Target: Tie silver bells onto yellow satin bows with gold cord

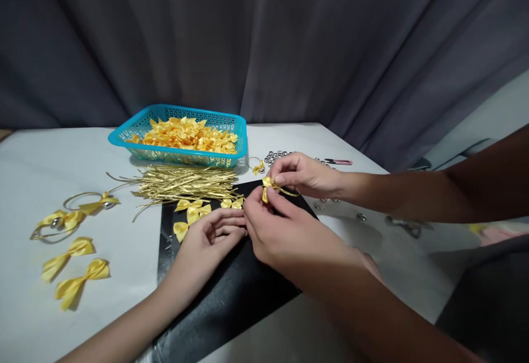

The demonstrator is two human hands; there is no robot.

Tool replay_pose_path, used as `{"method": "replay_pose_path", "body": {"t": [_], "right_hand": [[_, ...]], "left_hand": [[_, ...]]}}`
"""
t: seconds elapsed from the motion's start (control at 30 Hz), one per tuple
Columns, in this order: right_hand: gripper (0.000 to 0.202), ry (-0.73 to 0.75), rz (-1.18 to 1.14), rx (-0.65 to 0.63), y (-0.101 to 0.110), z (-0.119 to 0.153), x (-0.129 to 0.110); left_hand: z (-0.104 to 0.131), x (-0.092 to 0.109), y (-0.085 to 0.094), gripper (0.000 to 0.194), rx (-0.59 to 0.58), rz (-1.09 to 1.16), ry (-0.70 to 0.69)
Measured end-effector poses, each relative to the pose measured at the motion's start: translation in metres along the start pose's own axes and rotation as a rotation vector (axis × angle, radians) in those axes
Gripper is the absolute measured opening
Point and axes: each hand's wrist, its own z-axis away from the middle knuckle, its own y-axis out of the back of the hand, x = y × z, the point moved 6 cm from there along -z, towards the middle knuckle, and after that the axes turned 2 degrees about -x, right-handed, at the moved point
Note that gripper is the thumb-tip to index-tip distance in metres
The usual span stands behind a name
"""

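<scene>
Yellow satin ribbon, folded into a small bow point(265, 183), is the piece in work, held in the air over the upper right part of a smooth black rectangular mat point(231, 291). A thin curved gold wire point(291, 191) extends from it to the right.

Hands. Co-worker's left hand point(285, 233), entering from lower right: thumb and forefinger pinch the bow, other fingers folded. Co-worker's right hand point(308, 175), entering from the right edge: thumb and forefinger pressed together beside the bow, at the wire; which of the two they grip, cannot tell. The person's left hand point(215, 228), from lower left: rests over the mat, fingers loosely bent and side by side, thumb below them, fingertips against or just beside the co-worker's left hand. Contents of its palm: cannot tell.

Surroundings. Loose yellow bows point(193, 211) lie on the mat just beyond the person's left hand. Behind these, a pile of straight gold wires point(185, 184), partly overlapping the mat. Behind the pile, a blue perforated plastic basket point(241, 156) with a heap of yellow bows point(185, 133). Round silver bells point(276, 157) sit beyond the co-worker's right hand; a pink-handled tool point(342, 162) lies farther right. On the white table point(132, 291), at left: two bows with gold rings and bells point(68, 220), two plain bows point(82, 283) nearer. Dark grey curtain point(264, 43) behind.
</scene>
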Motion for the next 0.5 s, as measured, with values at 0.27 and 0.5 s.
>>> {"method": "replay_pose_path", "body": {"t": [0.27,0.5], "right_hand": [[0.015,0.06,0.113,0.181,0.012,0.0,-0.01],[0.014,0.059,0.115,0.168,0.008,0.003,-0.009]], "left_hand": [[0.0,0.002,0.001,0.015,0.02,0.022,0.009],[0.002,0.003,0.001,0.014,0.04,0.012,0.026]]}}
